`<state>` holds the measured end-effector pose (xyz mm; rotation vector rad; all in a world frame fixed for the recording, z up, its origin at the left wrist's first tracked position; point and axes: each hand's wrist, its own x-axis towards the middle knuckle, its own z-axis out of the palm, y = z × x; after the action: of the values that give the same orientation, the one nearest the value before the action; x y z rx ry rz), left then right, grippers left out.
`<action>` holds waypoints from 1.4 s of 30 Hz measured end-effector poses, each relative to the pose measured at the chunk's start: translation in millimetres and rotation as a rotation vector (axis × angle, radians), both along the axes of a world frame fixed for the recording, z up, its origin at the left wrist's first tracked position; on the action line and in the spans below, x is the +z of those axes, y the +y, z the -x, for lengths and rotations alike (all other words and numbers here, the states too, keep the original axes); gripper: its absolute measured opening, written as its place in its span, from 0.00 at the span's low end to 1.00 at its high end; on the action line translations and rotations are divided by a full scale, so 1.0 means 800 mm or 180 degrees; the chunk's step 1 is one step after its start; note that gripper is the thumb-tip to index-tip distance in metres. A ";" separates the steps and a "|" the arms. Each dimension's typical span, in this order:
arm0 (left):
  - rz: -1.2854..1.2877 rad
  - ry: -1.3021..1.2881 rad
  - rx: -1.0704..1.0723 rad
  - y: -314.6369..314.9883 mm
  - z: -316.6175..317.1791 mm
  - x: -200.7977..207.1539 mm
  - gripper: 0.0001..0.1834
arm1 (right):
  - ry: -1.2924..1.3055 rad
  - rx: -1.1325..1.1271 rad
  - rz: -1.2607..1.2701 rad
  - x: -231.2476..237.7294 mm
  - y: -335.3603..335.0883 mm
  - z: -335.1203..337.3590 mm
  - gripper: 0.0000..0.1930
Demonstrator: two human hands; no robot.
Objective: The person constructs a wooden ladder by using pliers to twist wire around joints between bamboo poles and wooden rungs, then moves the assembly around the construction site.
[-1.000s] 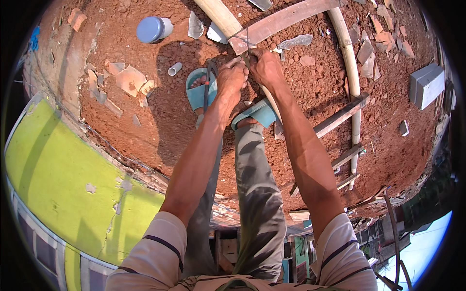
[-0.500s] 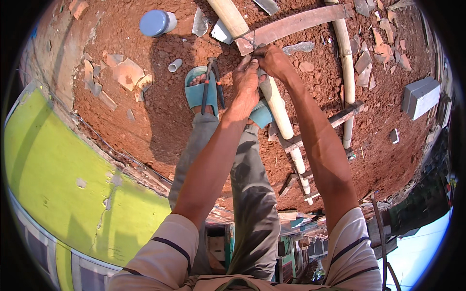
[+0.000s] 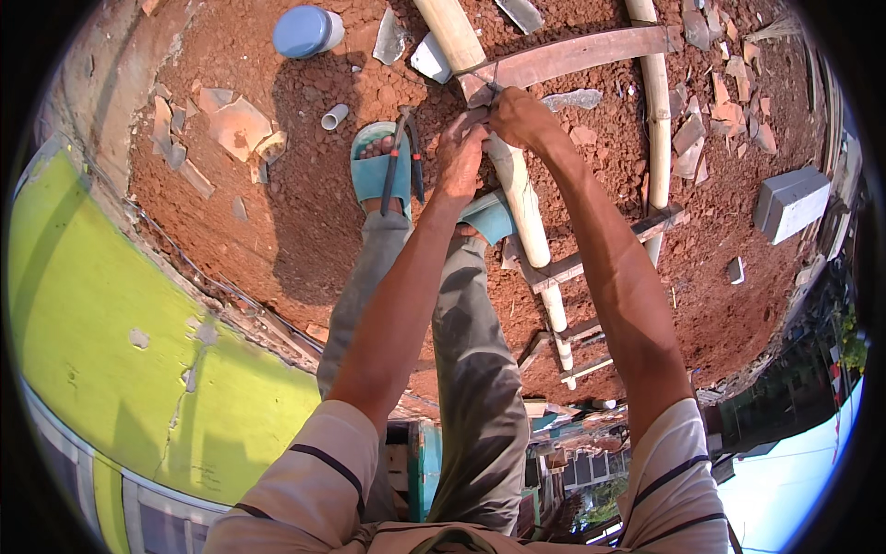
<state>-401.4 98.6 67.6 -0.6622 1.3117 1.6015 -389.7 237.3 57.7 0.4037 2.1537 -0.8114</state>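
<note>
Two hands crowd a corner of the bamboo frame

Both hands are at the spot where a flat wooden board [image 3: 577, 57] meets a bamboo pole [image 3: 517, 180], just below the board's near end. The left hand [image 3: 463, 152] sits on the pole's left side, fingers bent inward; the right hand [image 3: 519, 120] is just beside it, fingers curled next to a thin dark strand [image 3: 495, 78] at the joint. I can't tell whether either is clamped on anything, as the fingertips are hidden.

A second bamboo pole [image 3: 657, 129] lies off to the right, under the board's far end. Pincers [image 3: 394, 159] stand by the left sandal [image 3: 370, 177], handles toward the person. Broken tiles [image 3: 240, 127] and a blue-lidded bucket [image 3: 303, 32] lie on the red soil [image 3: 300, 226].
</note>
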 end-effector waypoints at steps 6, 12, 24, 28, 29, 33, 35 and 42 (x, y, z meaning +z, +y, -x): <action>0.0107 0.0701 -0.0929 0.006 0.011 -0.031 0.12 | 0.0100 -0.0738 0.0006 0.006 0.013 -0.015 0.23; 0.0602 0.1582 -0.1088 0.006 -0.005 -0.025 0.12 | 0.0198 -0.0371 -0.0248 0.050 0.008 0.008 0.16; 0.0955 0.1682 -0.1766 -0.007 0.027 -0.022 0.10 | 0.1632 0.0283 -0.0164 0.032 0.031 -0.019 0.09; 0.0552 0.0940 -0.1345 -0.005 0.044 -0.008 0.09 | 0.1541 -0.0339 -0.0309 0.024 0.006 -0.040 0.09; 0.0742 0.0595 -0.1371 0.010 0.050 0.009 0.09 | 0.1552 -0.0659 -0.0476 0.021 0.002 -0.045 0.09; 0.1082 0.0627 -0.1548 0.028 0.067 0.025 0.08 | 0.1979 -0.1856 -0.0656 0.009 -0.045 -0.053 0.08; 0.1248 0.1421 -0.2149 0.029 0.077 0.015 0.11 | 0.1870 -0.2365 -0.0660 0.007 -0.073 -0.038 0.09; 0.2034 0.3025 -0.5054 0.091 0.103 0.053 0.19 | 0.1989 -0.4059 -0.0603 -0.003 -0.136 -0.007 0.14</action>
<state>-483.5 171.5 109.7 0.8705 2.1241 0.0366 -384.2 128.8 55.6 1.9404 2.3873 -1.5360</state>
